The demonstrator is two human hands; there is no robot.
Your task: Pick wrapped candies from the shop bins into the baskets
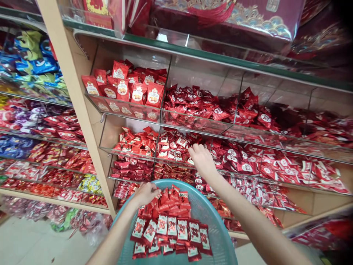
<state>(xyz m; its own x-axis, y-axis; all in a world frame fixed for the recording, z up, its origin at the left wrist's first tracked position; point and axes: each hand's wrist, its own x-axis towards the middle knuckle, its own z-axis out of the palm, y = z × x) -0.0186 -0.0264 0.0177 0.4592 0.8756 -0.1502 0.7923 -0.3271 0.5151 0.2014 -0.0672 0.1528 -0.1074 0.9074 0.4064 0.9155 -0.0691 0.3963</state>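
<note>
A teal plastic basket (215, 224) sits low in front of me, filled with several small red snack packets (171, 224). My left hand (146, 193) is closed on the basket's far rim, beside the packets. My right hand (202, 158) reaches forward into a clear shelf bin of red-and-white packets (173, 147), its fingers curled down among them; what they hold is hidden.
Clear acrylic bins on wooden shelves hold red packets: an upper bin (129, 90), a middle-right row (248, 110), a lower row (275, 165). A wooden upright (79, 110) divides off shelves of blue, green and red packets (33, 62) at left. Red gift boxes (248, 18) sit above.
</note>
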